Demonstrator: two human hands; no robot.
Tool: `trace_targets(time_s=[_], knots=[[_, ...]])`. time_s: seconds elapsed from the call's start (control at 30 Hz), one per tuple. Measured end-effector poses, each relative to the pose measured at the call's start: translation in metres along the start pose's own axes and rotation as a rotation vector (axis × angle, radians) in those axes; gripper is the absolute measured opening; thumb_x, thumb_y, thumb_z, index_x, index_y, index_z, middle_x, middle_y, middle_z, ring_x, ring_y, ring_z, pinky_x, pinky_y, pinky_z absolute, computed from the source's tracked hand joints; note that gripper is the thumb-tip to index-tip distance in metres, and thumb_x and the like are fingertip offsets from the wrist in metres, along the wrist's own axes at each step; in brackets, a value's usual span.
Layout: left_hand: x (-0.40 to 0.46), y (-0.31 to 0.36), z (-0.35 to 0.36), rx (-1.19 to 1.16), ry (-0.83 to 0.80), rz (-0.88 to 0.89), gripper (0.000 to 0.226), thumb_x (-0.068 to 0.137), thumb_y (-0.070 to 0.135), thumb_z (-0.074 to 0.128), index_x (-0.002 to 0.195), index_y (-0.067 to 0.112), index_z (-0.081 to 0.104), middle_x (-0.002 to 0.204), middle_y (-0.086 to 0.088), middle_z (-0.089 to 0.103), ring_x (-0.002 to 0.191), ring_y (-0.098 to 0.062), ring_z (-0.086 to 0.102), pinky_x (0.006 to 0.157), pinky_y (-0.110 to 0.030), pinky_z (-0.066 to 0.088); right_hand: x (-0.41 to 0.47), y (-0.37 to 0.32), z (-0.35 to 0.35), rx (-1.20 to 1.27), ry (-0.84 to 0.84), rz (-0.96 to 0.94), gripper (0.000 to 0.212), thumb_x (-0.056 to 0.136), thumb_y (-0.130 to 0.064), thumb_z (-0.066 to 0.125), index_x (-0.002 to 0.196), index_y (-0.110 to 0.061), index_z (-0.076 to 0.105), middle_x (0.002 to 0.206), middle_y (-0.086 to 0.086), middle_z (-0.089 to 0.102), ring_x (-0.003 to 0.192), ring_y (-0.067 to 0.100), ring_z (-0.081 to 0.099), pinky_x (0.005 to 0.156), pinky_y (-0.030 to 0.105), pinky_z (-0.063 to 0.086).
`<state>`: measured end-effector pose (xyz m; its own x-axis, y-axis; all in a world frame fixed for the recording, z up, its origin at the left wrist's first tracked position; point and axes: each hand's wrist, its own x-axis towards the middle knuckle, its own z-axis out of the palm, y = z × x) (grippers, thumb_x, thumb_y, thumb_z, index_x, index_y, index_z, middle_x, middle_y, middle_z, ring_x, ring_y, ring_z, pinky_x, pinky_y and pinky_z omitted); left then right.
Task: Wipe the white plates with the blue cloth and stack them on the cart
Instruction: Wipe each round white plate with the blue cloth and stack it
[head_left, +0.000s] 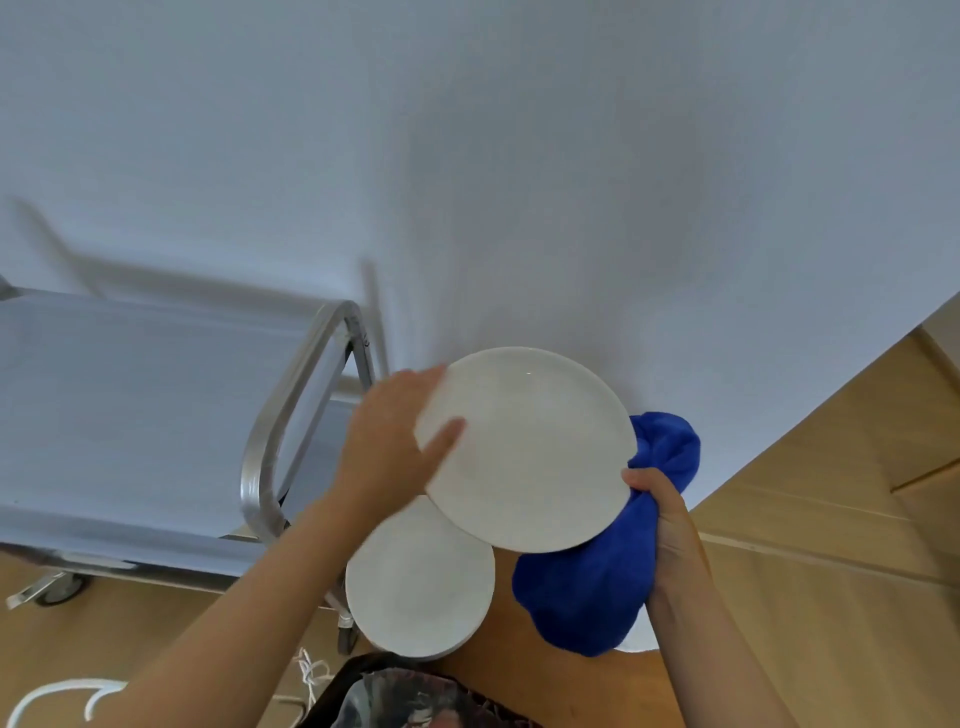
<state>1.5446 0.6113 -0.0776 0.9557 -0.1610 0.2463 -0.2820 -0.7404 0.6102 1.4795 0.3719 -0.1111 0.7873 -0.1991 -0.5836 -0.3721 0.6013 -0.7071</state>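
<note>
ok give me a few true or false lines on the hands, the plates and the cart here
1. The left hand holds the raised round white plate by its rim. True.
2. The right hand is empty. False: it grips the bunched blue cloth.
3. Plates are stacked on the metal cart's top shelf. False: the visible shelf holds none.
4. A second round white plate lies below the raised one. True.

A brown wooden table carries a stack of white plates at its left edge. Beside it, the steel cart stands on the wooden floor.
</note>
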Motion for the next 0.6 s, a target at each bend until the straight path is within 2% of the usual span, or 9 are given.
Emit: trace_targets(time_s=[0.07,0.1,0.13,0.17,0.2,0.23,0.37,0.47,0.6], knots=[[0.010,-0.014,-0.003,-0.219,-0.167,-0.429,0.055,0.094,0.040,0.053,0.143,0.018,0.039,0.144,-0.007,0.046,0.128,-0.025,0.047,0.107,-0.043,0.038,0.000,0.001,-0.003,-0.022,-0.011,-0.021,0.019,0.079,-0.026,0.059,0.098,-0.025,0.062,0.069,0.003,0.073,0.071,0.022,0.069,0.055,0.032,0.050],[0.011,-0.019,-0.001,-0.418,-0.275,-0.581,0.042,0.096,0.036,0.051,0.133,0.016,0.049,0.135,-0.011,0.054,0.114,-0.022,0.059,0.095,-0.041,0.050,0.000,0.002,-0.003,-0.056,-0.016,-0.036,0.018,0.079,-0.024,0.059,0.097,-0.023,0.062,0.070,0.003,0.074,0.071,0.022,0.069,0.055,0.032,0.050],[0.009,-0.023,0.003,-0.587,-0.340,-0.679,0.027,0.098,0.031,0.049,0.118,0.016,0.059,0.119,-0.013,0.065,0.092,-0.017,0.068,0.077,-0.034,0.057,0.002,0.002,-0.003,-0.101,-0.022,-0.057,0.017,0.080,-0.022,0.059,0.097,-0.021,0.063,0.070,0.004,0.073,0.067,0.020,0.070,0.053,0.031,0.051],[0.006,-0.029,0.008,-0.657,-0.353,-0.720,0.019,0.099,0.025,0.048,0.104,0.015,0.063,0.099,-0.010,0.071,0.072,-0.012,0.070,0.060,-0.026,0.057,0.003,0.003,-0.003,-0.144,-0.029,-0.080,0.015,0.081,-0.019,0.059,0.095,-0.019,0.063,0.070,0.004,0.073,0.063,0.018,0.070,0.051,0.029,0.052],[0.003,-0.036,0.013,-0.674,-0.339,-0.737,0.018,0.099,0.020,0.048,0.096,0.015,0.065,0.085,-0.005,0.072,0.061,-0.009,0.068,0.050,-0.021,0.053,0.006,0.004,-0.002,-0.178,-0.032,-0.095,0.014,0.081,-0.017,0.060,0.094,-0.018,0.063,0.071,0.004,0.073,0.062,0.017,0.070,0.053,0.028,0.051],[-0.003,-0.042,0.018,-0.678,-0.313,-0.747,0.018,0.098,0.017,0.048,0.093,0.015,0.065,0.079,-0.001,0.072,0.060,-0.009,0.067,0.047,-0.019,0.050,0.009,0.006,0.000,-0.207,-0.025,-0.105,0.013,0.081,-0.016,0.060,0.094,-0.018,0.063,0.074,0.005,0.072,0.064,0.018,0.070,0.057,0.030,0.051],[-0.022,-0.072,0.037,-0.719,-0.247,-0.844,0.015,0.098,0.014,0.048,0.098,0.015,0.063,0.090,-0.004,0.069,0.079,-0.018,0.065,0.058,-0.026,0.050,0.019,0.018,-0.006,-0.273,0.031,-0.099,0.028,0.073,-0.019,0.068,0.099,-0.016,0.059,0.090,0.012,0.065,0.087,0.030,0.063,0.075,0.043,0.050],[-0.037,-0.093,0.049,-0.701,-0.216,-0.900,0.014,0.098,0.013,0.048,0.101,0.014,0.062,0.091,-0.005,0.067,0.080,-0.019,0.063,0.061,-0.029,0.050,0.025,0.028,-0.016,-0.297,0.081,-0.023,0.038,0.065,-0.024,0.071,0.100,-0.016,0.058,0.096,0.021,0.063,0.092,0.040,0.060,0.090,0.057,0.049],[-0.052,-0.115,0.060,-0.624,-0.209,-0.964,0.012,0.098,0.013,0.048,0.099,0.016,0.060,0.086,0.000,0.065,0.075,-0.015,0.060,0.055,-0.025,0.047,0.031,0.047,-0.018,-0.362,0.145,0.021,0.036,0.076,-0.015,0.069,0.110,-0.013,0.059,0.101,0.019,0.067,0.093,0.036,0.065,0.088,0.052,0.052]])
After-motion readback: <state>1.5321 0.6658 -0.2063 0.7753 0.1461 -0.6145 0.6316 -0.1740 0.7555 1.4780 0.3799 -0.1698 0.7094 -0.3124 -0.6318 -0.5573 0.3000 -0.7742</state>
